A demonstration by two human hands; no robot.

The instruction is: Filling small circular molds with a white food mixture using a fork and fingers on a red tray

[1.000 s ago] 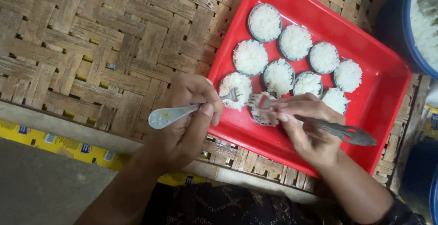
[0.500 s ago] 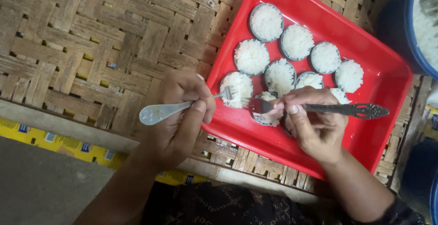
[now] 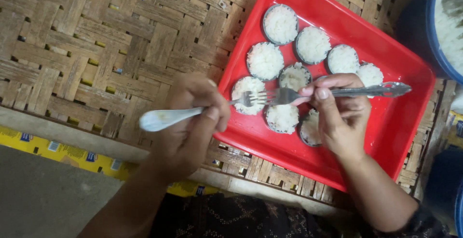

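Both forks have lifted: the left hand [image 3: 193, 122] grips the white-handled fork [image 3: 202, 110], the right hand [image 3: 337, 122] the metal fork [image 3: 337, 92], tines meeting above the rice cups [image 3: 282, 117] near the red tray [image 3: 400, 122]'s front edge.

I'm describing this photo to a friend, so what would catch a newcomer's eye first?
The bright red plastic tray at right on the woven bamboo mat, holding small round cups of white rice. Over its near side, the left hand and right hand cross a pale-handled fork and a metal fork.
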